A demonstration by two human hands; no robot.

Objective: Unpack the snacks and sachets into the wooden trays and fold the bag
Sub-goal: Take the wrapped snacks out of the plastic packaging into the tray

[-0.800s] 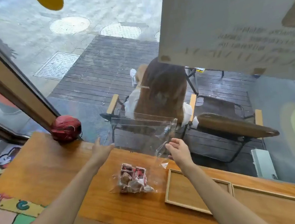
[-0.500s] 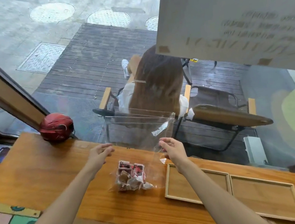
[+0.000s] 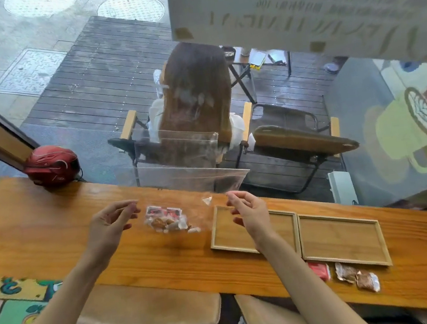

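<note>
A clear plastic bag (image 3: 185,162) stands on the wooden counter, its upper part rising in front of the window. Its bottom lies on the counter with several small wrapped snacks and red sachets (image 3: 167,220) inside. My left hand (image 3: 112,222) pinches the bag's left side and my right hand (image 3: 249,212) pinches its right side, both just above the counter. Two shallow wooden trays lie side by side to the right: the left tray (image 3: 227,231) partly under my right hand, and the right tray (image 3: 340,240). Both hold nothing.
A red sachet (image 3: 319,270) and two brown wrapped snacks (image 3: 357,276) lie loose near the counter's front edge, below the right tray. A red helmet (image 3: 51,164) sits at the back left against the window glass. Two padded stools (image 3: 145,313) stand under the counter.
My hands have come down and toward me with the bag, from window height to just above the counter. The view has tilted down, showing the loose snacks and the stools.
</note>
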